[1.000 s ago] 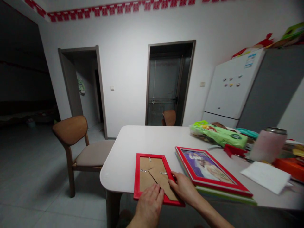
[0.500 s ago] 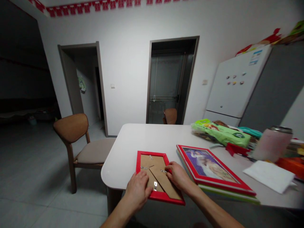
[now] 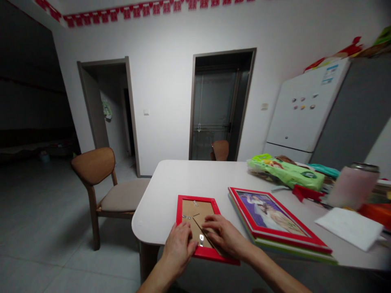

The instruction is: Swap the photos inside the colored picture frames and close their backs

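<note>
A small red picture frame (image 3: 195, 202) lies face down at the near edge of the white table (image 3: 183, 179), its brown backing board and metal clips showing. My left hand (image 3: 179, 247) rests on the frame's near left part, fingers curled over the rim and board. My right hand (image 3: 224, 238) lies on the backing board's stand flap, fingers stretched toward a clip. A larger red frame with a photo (image 3: 269, 213) lies face up just right of my hands, on top of a green frame.
A wooden chair (image 3: 104, 183) stands left of the table. A green packet (image 3: 285, 171), a pink flask (image 3: 351, 185) and a white paper (image 3: 350, 228) crowd the table's right side. A white fridge (image 3: 302, 114) stands behind; two dark doorways are in the back wall.
My right hand slid from the frame's right rim inward onto the backing board. My left hand stayed on the near left rim. The view shifted slightly.
</note>
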`<state>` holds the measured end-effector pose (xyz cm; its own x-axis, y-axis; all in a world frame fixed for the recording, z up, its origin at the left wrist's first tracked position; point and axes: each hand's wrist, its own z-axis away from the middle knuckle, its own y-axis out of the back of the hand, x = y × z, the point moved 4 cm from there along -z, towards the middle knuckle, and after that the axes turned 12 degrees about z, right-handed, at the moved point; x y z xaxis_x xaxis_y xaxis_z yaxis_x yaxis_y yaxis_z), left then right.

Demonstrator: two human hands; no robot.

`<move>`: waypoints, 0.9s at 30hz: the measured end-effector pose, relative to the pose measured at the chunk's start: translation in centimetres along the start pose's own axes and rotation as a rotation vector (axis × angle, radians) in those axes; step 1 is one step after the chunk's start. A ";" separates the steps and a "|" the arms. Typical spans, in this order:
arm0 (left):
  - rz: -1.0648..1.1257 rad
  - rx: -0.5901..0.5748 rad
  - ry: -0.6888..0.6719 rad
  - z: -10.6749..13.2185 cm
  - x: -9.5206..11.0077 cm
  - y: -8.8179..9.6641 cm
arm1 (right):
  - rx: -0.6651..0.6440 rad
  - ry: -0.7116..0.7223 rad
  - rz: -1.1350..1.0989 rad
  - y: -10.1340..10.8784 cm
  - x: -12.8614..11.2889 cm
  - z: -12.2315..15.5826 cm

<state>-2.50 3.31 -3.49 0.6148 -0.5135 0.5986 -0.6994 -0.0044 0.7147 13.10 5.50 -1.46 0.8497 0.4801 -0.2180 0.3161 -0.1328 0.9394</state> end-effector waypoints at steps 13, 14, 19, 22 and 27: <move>0.007 0.060 -0.012 0.2 -0.6 -1.0 | 0.004 0.050 -0.042 -1.2 -2.0 -0.2; 0.015 0.051 -0.003 0.2 -0.5 -0.9 | 0.011 0.039 -0.063 -1.2 -1.8 -0.3; 0.079 -0.001 0.038 0.8 -0.1 -0.3 | 0.051 -0.026 -0.122 -1.5 -1.8 -2.9; 0.115 -0.032 0.044 1.1 0.4 0.1 | 0.036 -0.067 -0.076 -2.5 -2.1 -5.0; 0.076 -0.099 0.038 1.1 0.7 0.2 | 0.039 -0.139 -0.005 -4.0 -2.4 -6.7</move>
<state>-2.58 2.00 -3.32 0.5763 -0.4761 0.6643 -0.7064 0.1185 0.6978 6.94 10.65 -2.96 0.8974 0.3568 -0.2595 0.3342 -0.1657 0.9278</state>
